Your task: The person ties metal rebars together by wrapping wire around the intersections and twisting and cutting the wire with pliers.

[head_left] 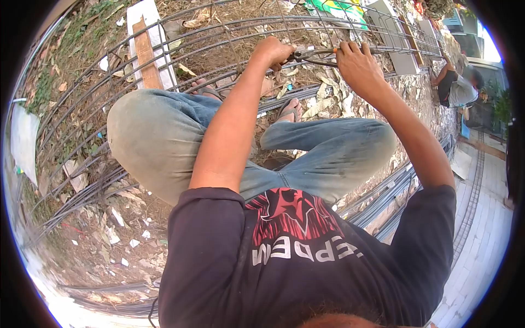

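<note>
A cage of thin steel bars point(219, 28) runs across the top of the view. My left hand point(272, 53) is closed at the bars, beside the jaws of a pair of dark pincers point(314, 56); what its fingers hold is too small to make out. On the right, my right hand point(358, 64) is wrapped round the pincers' handles, which show a bit of orange. The tool's head lies close to a crossing of the bars, next to my left fingers.
A white block point(158, 46) with a wooden strip point(144, 52) lies under the bars at left, another white block point(395, 38) at right. Loose bars point(377, 188) lie on the ground behind my knees. Another person point(458, 87) crouches at far right.
</note>
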A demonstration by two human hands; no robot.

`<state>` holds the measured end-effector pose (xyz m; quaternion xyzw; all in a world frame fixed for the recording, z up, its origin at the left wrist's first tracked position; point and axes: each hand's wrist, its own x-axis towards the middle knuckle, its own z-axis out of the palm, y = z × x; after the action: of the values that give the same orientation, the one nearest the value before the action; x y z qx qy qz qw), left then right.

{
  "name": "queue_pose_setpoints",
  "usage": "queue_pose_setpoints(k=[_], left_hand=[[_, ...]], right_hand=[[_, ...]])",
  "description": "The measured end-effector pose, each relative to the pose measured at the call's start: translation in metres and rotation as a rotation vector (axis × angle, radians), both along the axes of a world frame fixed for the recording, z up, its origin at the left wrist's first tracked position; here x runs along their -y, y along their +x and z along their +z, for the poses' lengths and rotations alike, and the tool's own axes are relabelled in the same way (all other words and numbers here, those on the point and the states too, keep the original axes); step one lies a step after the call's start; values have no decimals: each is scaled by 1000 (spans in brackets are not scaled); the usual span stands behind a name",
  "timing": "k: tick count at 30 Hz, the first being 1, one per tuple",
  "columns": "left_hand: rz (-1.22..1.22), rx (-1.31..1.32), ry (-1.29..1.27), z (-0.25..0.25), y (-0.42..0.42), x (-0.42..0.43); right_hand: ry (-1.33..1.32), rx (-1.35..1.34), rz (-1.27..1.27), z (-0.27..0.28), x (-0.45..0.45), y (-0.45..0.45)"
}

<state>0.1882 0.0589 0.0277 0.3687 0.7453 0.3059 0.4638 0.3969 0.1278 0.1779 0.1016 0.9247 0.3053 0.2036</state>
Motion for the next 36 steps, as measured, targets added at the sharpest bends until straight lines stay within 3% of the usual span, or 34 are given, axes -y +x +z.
queue_pose_setpoints(k=[5, 8, 14, 19, 21, 23, 27, 30, 36], left_hand=[[-3, -27, 11, -3, 1, -1], [-9, -59, -1, -7, 1, -5], [-3, -46, -9, -11, 1, -7], [-206, -201, 172, -65, -5, -26], [-169, -163, 115, -56, -7, -26], [-48, -34, -31, -14, -2, -11], [63, 4, 11, -11, 2, -8], [43, -114, 84, -27, 8, -11], [33, -45, -29, 0, 5, -4]], right_hand=[[63, 32, 5, -3, 3, 0], [-28, -61, -100, 4, 9, -11], [22, -87, 130, -8, -32, -15], [-123, -26, 189, -22, -98, -53], [-159, 24, 201, -19, -102, -68], [-150, 19, 193, -14, -99, -61], [-127, -64, 161, -10, -67, -19], [-198, -99, -212, -25, -27, 9], [-522, -299, -595, -46, 7, 23]])
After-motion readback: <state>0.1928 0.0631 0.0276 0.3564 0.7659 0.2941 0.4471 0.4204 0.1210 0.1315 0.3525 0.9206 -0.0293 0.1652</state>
